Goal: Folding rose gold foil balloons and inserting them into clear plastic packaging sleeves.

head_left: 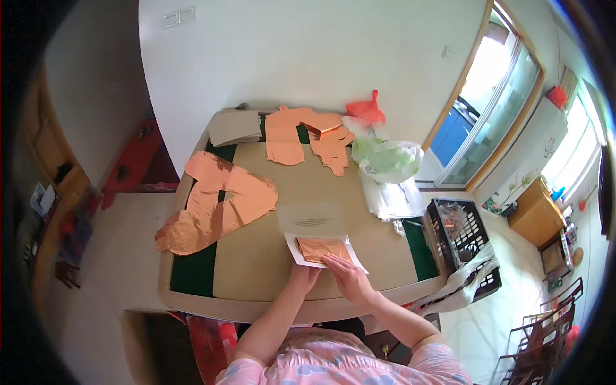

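At the table's near edge, a folded rose-gold foil balloon [312, 248] lies on a white card [358, 260]. A clear plastic sleeve [308, 217] with small print extends beyond the card. My left hand [304, 274] holds the card from below at its near left, its fingers mostly hidden underneath. My right hand [348, 276] closes over the right side of the folded foil, its fingers pressed on top. A flat, unfolded foil balloon [234, 215] lies to the left, creased and reaching past the table edge. More flat foil balloons [285, 146] lie at the far side.
The table [256, 276] has a tan mat over green cloth. Grey-brown sheets [232, 127] lie far left. A red bag [367, 109], a green-white plastic bag [388, 160] and clear sleeves [393, 197] sit far right. A black crate [471, 224] stands at the right edge.
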{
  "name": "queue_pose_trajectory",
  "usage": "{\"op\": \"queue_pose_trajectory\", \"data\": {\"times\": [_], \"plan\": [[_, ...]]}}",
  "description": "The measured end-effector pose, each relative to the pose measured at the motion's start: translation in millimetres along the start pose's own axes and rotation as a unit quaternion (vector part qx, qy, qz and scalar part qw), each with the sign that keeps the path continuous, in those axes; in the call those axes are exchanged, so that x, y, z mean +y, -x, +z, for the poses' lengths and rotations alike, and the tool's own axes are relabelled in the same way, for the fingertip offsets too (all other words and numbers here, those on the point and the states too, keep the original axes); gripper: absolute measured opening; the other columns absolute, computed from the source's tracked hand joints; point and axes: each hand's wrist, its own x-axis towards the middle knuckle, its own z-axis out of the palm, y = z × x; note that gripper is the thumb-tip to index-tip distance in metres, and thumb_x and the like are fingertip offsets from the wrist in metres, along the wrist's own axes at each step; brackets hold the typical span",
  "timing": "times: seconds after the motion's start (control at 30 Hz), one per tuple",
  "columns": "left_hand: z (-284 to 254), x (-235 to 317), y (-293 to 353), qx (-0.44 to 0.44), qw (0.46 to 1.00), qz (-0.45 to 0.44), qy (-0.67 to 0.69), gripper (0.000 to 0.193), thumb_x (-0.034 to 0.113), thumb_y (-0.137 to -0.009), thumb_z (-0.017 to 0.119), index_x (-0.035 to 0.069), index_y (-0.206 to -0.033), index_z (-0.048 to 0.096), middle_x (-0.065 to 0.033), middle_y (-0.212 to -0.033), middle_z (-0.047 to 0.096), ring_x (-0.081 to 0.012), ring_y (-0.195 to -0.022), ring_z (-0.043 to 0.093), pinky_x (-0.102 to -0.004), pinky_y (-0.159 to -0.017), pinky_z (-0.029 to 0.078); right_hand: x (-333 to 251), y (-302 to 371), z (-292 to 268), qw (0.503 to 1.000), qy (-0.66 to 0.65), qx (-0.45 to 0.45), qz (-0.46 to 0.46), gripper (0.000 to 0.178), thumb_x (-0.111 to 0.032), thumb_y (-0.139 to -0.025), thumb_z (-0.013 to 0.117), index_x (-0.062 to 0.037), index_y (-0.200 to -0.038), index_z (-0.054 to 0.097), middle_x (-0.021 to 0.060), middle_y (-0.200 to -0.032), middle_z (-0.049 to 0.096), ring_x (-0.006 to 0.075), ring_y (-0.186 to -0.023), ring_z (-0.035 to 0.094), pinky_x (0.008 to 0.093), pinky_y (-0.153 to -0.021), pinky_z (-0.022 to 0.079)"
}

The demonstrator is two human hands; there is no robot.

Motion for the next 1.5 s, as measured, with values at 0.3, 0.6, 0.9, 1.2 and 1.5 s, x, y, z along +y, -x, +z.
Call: {"op": "queue_pose_trajectory", "data": {"times": [0.3, 0.6, 0.9, 1.2, 1.5], "plan": [[16.9, -9.8, 12.4, -0.022, 0.998, -0.057, 0.007, 0.030, 0.017, -0.092, 0.056, 0.011, -0.122, 0.053, -0.0050, -0.117, 0.061, -0.0180, -0.105, 0.061, -0.0383, -0.091, 0.050, 11.0, -7.0, 1.6, 0.999, 0.036, 0.032, 0.011, 0.054, 0.003, -0.077, 0.052, -0.0059, -0.130, 0.054, 0.0157, -0.130, 0.057, 0.0314, -0.122, 0.052, 0.0400, -0.101, 0.045], [3.6, -27.0, 9.9, 0.094, 0.988, -0.101, -0.075, 0.023, 0.013, -0.093, 0.051, 0.009, -0.116, 0.056, -0.0062, -0.109, 0.063, -0.0192, -0.092, 0.064, -0.0377, -0.080, 0.055, 23.9, -3.6, 23.4, 0.997, 0.072, 0.025, -0.011, 0.053, 0.003, -0.076, 0.056, -0.0067, -0.129, 0.056, 0.0172, -0.129, 0.057, 0.0329, -0.124, 0.051, 0.0410, -0.102, 0.044], [13.9, -30.5, 26.4, 0.172, 0.974, -0.101, -0.103, 0.021, 0.015, -0.097, 0.044, 0.006, -0.109, 0.059, -0.0074, -0.099, 0.064, -0.0163, -0.084, 0.064, -0.0324, -0.073, 0.053, 12.2, -3.1, 16.4, 0.974, 0.196, 0.077, -0.082, 0.031, -0.009, -0.074, 0.064, -0.0088, -0.105, 0.064, 0.0090, -0.107, 0.058, 0.0289, -0.102, 0.056, 0.0409, -0.085, 0.044], [23.7, -23.2, 43.8, 0.139, 0.970, -0.114, -0.167, 0.019, 0.021, -0.099, 0.048, 0.009, -0.106, 0.060, -0.0002, -0.092, 0.064, -0.0116, -0.077, 0.063, -0.0290, -0.070, 0.054, 44.3, -19.7, 35.5, 0.967, 0.228, 0.050, -0.106, 0.031, -0.026, -0.064, 0.071, -0.0107, -0.089, 0.062, 0.0052, -0.085, 0.053, 0.0251, -0.088, 0.054, 0.0396, -0.083, 0.042], [45.3, 44.0, 119.6, 0.018, 0.874, -0.258, -0.411, 0.024, 0.017, -0.095, 0.058, -0.004, -0.093, 0.069, -0.0055, -0.081, 0.070, -0.0134, -0.078, 0.067, -0.0271, -0.073, 0.054, 21.0, 17.8, 34.6, 0.990, 0.106, 0.016, -0.094, 0.018, -0.018, -0.080, 0.064, -0.0107, -0.097, 0.065, 0.0062, -0.092, 0.059, 0.0252, -0.090, 0.055, 0.0379, -0.080, 0.044]]}}
